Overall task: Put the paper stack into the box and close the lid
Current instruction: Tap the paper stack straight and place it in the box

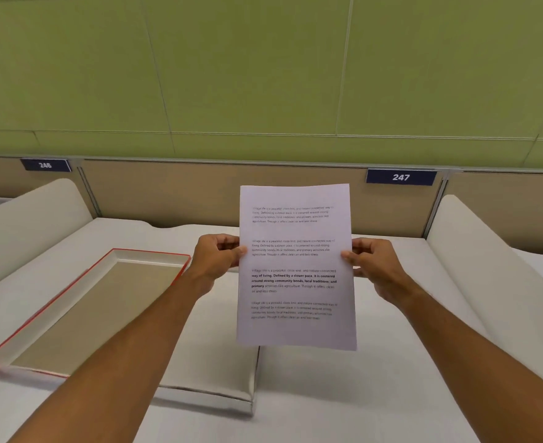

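Note:
I hold the paper stack point(295, 266), white sheets with printed text, upright above the desk. My left hand point(216, 260) pinches its left edge and my right hand point(375, 266) pinches its right edge, thumbs on the front. To the left, a shallow red-edged box half point(148, 254) lies open side up, showing a tan inside. Next to it, under my left forearm, lies a white box half point(225, 391), partly hidden. I cannot tell which half is the lid.
The white desk point(375, 394) is bounded by cream padded dividers at the left point(30, 212) and right point(487, 251). A tan back panel carries number plates 246 point(45, 165) and 247 point(400, 177), below a green wall.

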Demonstrator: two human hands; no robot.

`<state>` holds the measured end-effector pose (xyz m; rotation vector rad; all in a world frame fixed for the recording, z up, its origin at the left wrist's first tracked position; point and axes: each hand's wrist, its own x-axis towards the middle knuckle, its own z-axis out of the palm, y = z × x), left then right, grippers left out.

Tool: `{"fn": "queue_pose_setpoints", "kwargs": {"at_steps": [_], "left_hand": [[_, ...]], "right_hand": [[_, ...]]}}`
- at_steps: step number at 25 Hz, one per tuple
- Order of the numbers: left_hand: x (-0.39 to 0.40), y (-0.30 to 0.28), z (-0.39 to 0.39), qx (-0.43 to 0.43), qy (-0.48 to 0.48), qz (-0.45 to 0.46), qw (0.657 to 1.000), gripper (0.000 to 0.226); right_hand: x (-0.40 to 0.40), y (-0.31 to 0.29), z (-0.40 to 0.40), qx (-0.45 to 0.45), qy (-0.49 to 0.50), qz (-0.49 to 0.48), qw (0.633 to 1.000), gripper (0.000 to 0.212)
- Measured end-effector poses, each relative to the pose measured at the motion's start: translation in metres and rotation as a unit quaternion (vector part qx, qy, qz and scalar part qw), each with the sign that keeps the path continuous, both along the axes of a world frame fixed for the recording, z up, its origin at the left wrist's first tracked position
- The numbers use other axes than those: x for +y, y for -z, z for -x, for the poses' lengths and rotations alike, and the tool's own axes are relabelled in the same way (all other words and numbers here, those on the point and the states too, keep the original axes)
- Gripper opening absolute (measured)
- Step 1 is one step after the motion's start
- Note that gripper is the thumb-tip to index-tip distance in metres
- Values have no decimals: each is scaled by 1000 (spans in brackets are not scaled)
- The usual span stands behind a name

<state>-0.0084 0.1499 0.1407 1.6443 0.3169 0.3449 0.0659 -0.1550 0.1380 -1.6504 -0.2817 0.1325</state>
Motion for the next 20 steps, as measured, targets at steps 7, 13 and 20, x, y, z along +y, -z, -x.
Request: {"fn": "queue_pose_setpoints", "kwargs": {"at_steps": [7, 13, 20], "left_hand": [[110, 29, 2, 125, -9, 29, 992, 12], [173, 74, -14, 254, -29, -2, 967, 23], [188, 109, -26, 305, -4, -36, 952, 26]], "right_hand": [[120, 29, 10, 112, 47, 70, 990, 14], [207, 75, 10, 208, 118, 140, 961, 9], [239, 111, 10, 244, 154, 215, 933, 15]]}}
